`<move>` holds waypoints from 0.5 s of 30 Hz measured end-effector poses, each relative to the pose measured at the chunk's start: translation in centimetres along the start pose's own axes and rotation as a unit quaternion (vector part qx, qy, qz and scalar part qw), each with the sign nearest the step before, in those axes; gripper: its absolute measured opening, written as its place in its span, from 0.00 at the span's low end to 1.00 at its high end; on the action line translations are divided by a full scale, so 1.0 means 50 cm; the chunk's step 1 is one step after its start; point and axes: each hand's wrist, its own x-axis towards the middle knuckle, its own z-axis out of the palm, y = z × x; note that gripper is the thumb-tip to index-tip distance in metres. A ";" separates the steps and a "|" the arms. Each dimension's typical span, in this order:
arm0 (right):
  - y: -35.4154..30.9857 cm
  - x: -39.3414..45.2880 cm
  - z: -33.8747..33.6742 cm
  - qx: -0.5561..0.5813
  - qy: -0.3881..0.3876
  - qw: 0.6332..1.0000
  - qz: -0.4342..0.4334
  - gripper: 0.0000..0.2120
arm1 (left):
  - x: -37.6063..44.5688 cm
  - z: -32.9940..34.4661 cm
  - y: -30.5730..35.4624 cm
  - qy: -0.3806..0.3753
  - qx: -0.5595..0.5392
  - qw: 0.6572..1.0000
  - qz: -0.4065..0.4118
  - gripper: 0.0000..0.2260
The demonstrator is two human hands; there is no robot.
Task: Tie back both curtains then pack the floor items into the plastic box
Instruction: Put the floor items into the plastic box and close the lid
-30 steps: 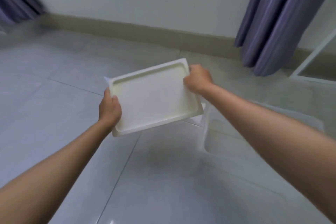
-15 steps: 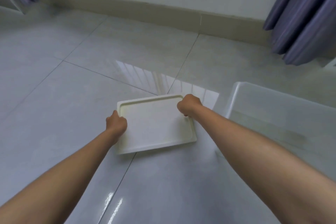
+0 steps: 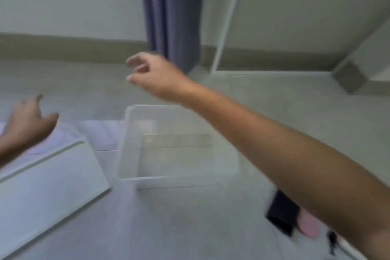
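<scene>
The clear plastic box (image 3: 126, 150) stands open on the floor in the middle of the view. Its white lid (image 3: 46, 186) lies flat on the floor to the left of it. My left hand (image 3: 27, 122) hovers just beyond the lid's far edge, fingers loosely apart and holding nothing. My right hand (image 3: 156, 76) is raised above the far side of the box, fingers spread and empty. A purple curtain (image 3: 171, 15) hangs against the back wall. A black flat item (image 3: 281, 212) and a pink item (image 3: 308, 225) lie on the floor at the lower right, partly hidden by my right forearm.
A white frame (image 3: 228, 17) stands upright to the right of the curtain. A beige skirting board (image 3: 69, 48) runs along the wall. A small dark thing (image 3: 332, 238) lies beside the pink item. The view is blurred.
Both hands have let go of the lid, which now rests on the floor at the left. My head has turned right, so the box sits centred, and my right hand has lifted over it.
</scene>
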 end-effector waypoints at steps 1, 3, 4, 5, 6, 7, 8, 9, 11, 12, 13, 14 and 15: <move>0.031 -0.029 -0.071 0.007 0.047 0.999 0.013 0.17 | 0.008 -0.005 0.087 0.027 0.004 0.996 0.083 0.26; 0.120 -0.106 -0.201 0.002 0.135 0.989 0.065 0.16 | -0.015 -0.004 0.275 0.065 0.005 0.970 0.236 0.27; 0.171 -0.152 -0.254 -0.009 0.177 0.979 0.103 0.14 | -0.041 0.003 0.371 0.066 0.006 0.952 0.299 0.26; 0.226 -0.200 -0.296 -0.023 0.215 0.965 0.146 0.13 | -0.075 0.015 0.462 0.060 -0.001 0.935 0.349 0.25; 0.281 -0.253 -0.328 -0.036 0.246 0.949 0.194 0.11 | -0.120 0.031 0.550 0.045 -0.019 0.919 0.390 0.25; 0.333 -0.307 -0.347 -0.043 0.266 0.932 0.242 0.10 | -0.172 0.051 0.629 0.028 -0.043 0.905 0.422 0.24; 0.381 -0.358 -0.356 -0.041 0.279 0.916 0.286 0.09 | -0.224 0.081 0.693 0.005 -0.068 0.896 0.439 0.23; 0.426 -0.408 -0.358 -0.038 0.285 0.902 0.323 0.09 | -0.278 0.120 0.742 -0.025 -0.091 0.891 0.443 0.21; 0.499 -0.500 -0.341 -0.048 0.285 0.872 0.395 0.11 | -0.401 0.211 0.804 -0.119 -0.114 0.890 0.426 0.21; 0.526 -0.544 -0.324 -0.066 0.275 0.856 0.433 0.13 | -0.466 0.256 0.816 -0.166 -0.110 0.887 0.415 0.22; 0.547 -0.584 -0.306 -0.087 0.252 0.843 0.468 0.15 | -0.526 0.299 0.815 -0.207 -0.092 0.885 0.408 0.23; 0.562 -0.622 -0.282 -0.104 0.216 0.834 0.497 0.17 | -0.580 0.339 0.804 -0.247 -0.058 0.881 0.400 0.25; 0.571 -0.654 -0.260 -0.118 0.173 0.832 0.514 0.18 | -0.624 0.376 0.788 -0.286 -0.017 0.876 0.388 0.26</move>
